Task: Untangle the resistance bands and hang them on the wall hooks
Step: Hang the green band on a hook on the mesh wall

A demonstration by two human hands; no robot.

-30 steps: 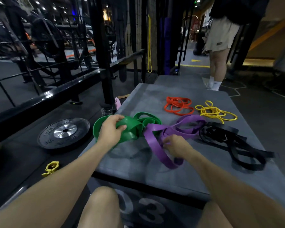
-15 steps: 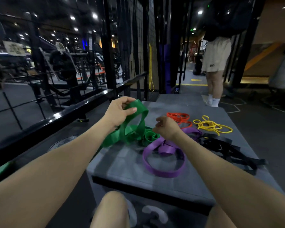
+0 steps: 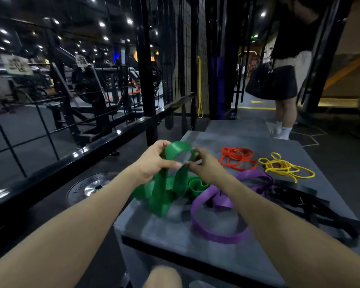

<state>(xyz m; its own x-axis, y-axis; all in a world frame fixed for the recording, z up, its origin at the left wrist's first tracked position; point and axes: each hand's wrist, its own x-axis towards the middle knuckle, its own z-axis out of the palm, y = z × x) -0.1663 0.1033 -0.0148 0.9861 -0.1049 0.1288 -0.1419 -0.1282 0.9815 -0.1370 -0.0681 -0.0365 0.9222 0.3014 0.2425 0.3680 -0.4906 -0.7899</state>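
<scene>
1. Head view: both hands are now working the green band [image 3: 164, 183]. The left hand [image 3: 154, 163] is gripping its raised loop at the top, fingers curled round the strap, and the right hand [image 3: 204, 165] is pinching the same loop from the 3 o'clock side.
2. Half a second ago the right hand was hovering over the purple band [image 3: 216, 225]; it is now on the green one, and the loop is standing higher off the grey box [image 3: 247, 267].
3. My read: the untangling of the green band is getting under way, with hanging some way off.
4. The purple band is lying just at 4 o'clock of the green, the black bands [image 3: 312, 206] beyond it, the orange bands [image 3: 237, 161] and yellow bands [image 3: 285, 167] out towards 2 o'clock.
5. Hard to make out: the green coils low down are blurring together, so the knot itself is unclear. No wall hooks are showing plainly. A bystander [image 3: 285, 84] at 1 o'clock is cut off above.
</scene>
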